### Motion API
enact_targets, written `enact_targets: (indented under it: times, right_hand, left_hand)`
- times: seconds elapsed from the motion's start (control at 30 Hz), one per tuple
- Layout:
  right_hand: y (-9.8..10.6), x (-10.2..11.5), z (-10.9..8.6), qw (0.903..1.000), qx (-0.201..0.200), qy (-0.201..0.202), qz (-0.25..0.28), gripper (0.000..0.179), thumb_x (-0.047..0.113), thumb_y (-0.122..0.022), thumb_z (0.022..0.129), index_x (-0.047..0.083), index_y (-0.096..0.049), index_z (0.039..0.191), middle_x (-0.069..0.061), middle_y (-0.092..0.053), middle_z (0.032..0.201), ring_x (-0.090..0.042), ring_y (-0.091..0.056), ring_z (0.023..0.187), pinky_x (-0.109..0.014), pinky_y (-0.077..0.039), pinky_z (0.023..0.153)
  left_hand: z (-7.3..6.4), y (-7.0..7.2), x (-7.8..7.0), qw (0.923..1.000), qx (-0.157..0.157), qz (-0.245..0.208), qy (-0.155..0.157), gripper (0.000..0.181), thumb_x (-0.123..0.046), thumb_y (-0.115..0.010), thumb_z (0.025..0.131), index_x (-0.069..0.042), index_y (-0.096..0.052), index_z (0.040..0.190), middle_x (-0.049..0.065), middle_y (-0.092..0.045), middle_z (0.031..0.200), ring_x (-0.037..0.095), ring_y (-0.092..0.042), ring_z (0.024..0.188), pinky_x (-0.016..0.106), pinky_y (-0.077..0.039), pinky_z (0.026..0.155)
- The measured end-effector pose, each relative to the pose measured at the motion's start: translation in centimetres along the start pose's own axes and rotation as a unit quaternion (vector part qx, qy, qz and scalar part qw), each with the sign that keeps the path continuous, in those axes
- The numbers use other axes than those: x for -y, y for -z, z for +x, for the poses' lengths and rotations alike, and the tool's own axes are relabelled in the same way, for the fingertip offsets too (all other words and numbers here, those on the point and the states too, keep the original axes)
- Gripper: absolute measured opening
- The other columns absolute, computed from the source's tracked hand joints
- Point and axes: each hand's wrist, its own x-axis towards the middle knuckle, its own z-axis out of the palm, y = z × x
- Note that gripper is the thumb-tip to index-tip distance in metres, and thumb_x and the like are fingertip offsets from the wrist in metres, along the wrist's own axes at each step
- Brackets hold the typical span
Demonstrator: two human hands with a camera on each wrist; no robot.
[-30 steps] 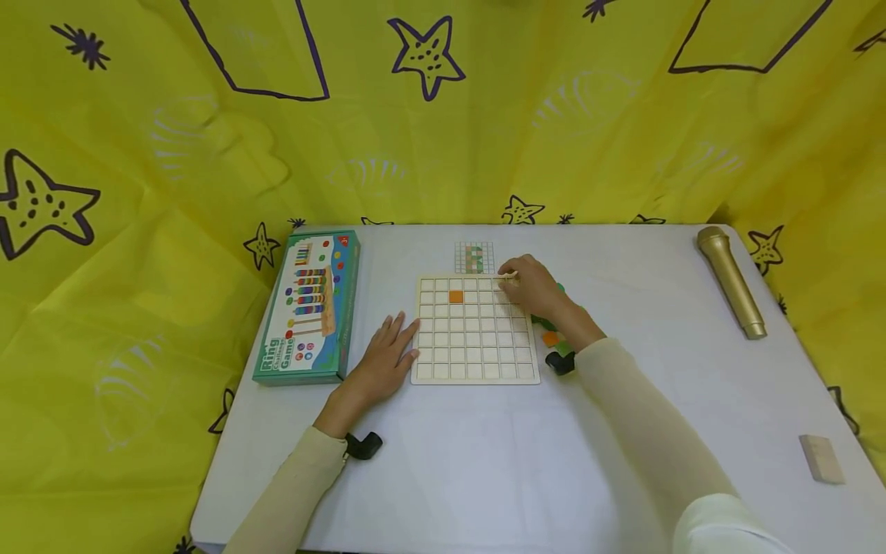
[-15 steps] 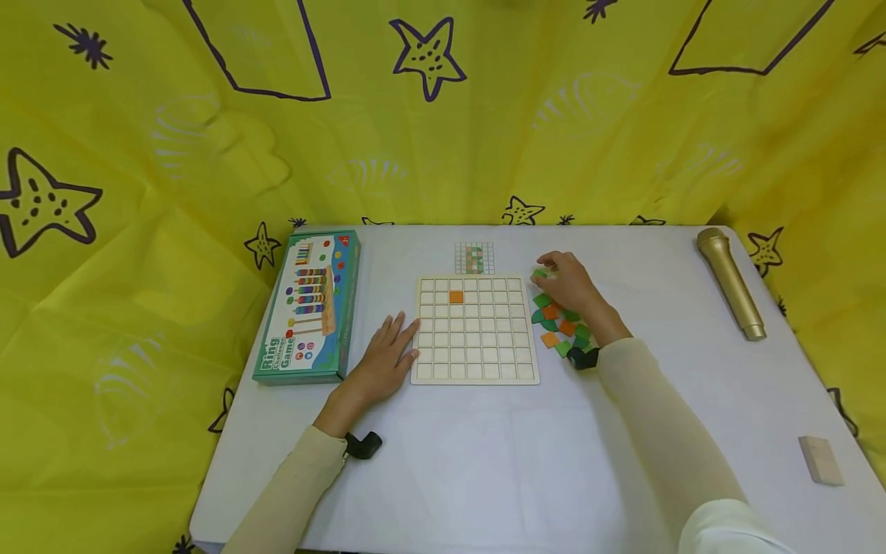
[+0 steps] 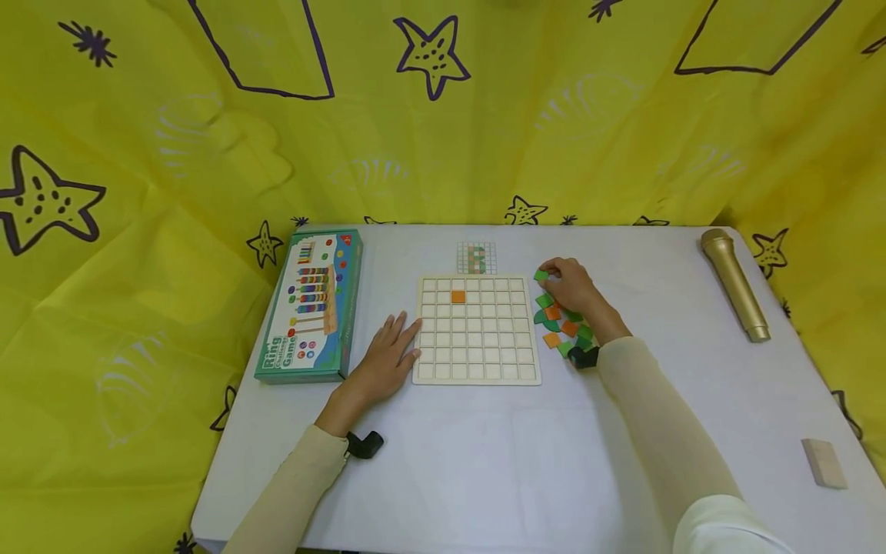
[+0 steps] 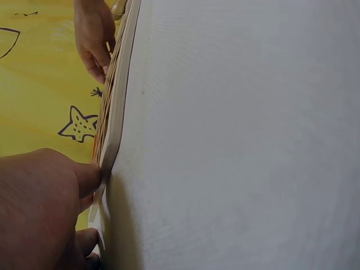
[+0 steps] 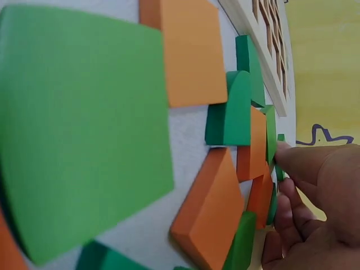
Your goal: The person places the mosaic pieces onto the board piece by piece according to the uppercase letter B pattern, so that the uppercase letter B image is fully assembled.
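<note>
A wooden grid board (image 3: 484, 383) lies flat, one orange square tile (image 3: 458, 297) sitting in a cell of its second row. My left hand (image 3: 384, 358) rests at the board's left edge, fingers spread; the left wrist view shows its thumb right at the board's side (image 4: 116, 124). Beyond the board's upper right corner, my right hand (image 3: 573, 286) pinches a small green tile (image 3: 541, 275) between thumb and fingertips. Close below that hand lies a loose pile of orange tiles (image 5: 194, 53) and green tiles (image 5: 84, 124), some of them with curved edges.
A small pattern card (image 3: 476, 258) lies just behind the board. To the left is a green game box (image 3: 308, 308). A gold microphone (image 3: 734, 285) and a pale wooden block (image 3: 824, 463) lie on the right of the white table (image 3: 450, 469). Yellow cloth (image 3: 484, 138) hangs behind.
My right hand has moved right, from the board's upper right corner to the tile pile, where a green tile now shows at its fingertips. The left hand has stayed in place.
</note>
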Motion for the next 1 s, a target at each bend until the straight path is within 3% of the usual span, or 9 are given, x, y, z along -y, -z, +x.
enact_targets:
  times: [0.4, 0.83, 1.0]
  right_hand:
    - [-0.4, -0.6, 0.1, 0.9997, -0.010, 0.017, 0.014, 0.039, 0.018, -0.052, 0.112, -0.002, -0.055, 0.146, -0.029, -0.046, 0.144, -0.043, -0.047, 0.132, -0.060, -0.037, 0.116]
    - [-1.1, -0.2, 0.4, 0.9999, -0.012, 0.004, 0.002, 0.039, 0.019, -0.050, 0.113, -0.002, -0.053, 0.146, -0.030, -0.045, 0.144, -0.045, -0.046, 0.131, -0.064, -0.031, 0.118]
    - [-1.3, 0.0, 0.3, 0.9997, -0.017, 0.019, -0.007, 0.039, 0.019, -0.051, 0.113, -0.002, -0.054, 0.145, -0.031, -0.046, 0.144, -0.046, -0.045, 0.132, -0.068, -0.027, 0.117]
  left_hand:
    - [0.3, -0.2, 0.2, 0.9999, 0.008, 0.009, -0.002, 0.062, -0.034, -0.040, 0.115, -0.015, -0.021, 0.170, 0.017, -0.006, 0.177, 0.040, 0.002, 0.164, 0.057, -0.004, 0.131]
    - [0.0, -0.2, 0.0, 1.0000, 0.001, 0.004, -0.003, 0.061, -0.033, -0.041, 0.115, -0.015, -0.022, 0.170, 0.017, -0.007, 0.177, 0.039, 0.002, 0.164, 0.059, -0.005, 0.131]
    - [0.1, -0.1, 0.0, 1.0000, 0.005, 0.006, -0.002, 0.061, -0.033, -0.041, 0.115, -0.015, -0.021, 0.170, 0.017, -0.006, 0.177, 0.039, 0.003, 0.164, 0.059, -0.004, 0.131]
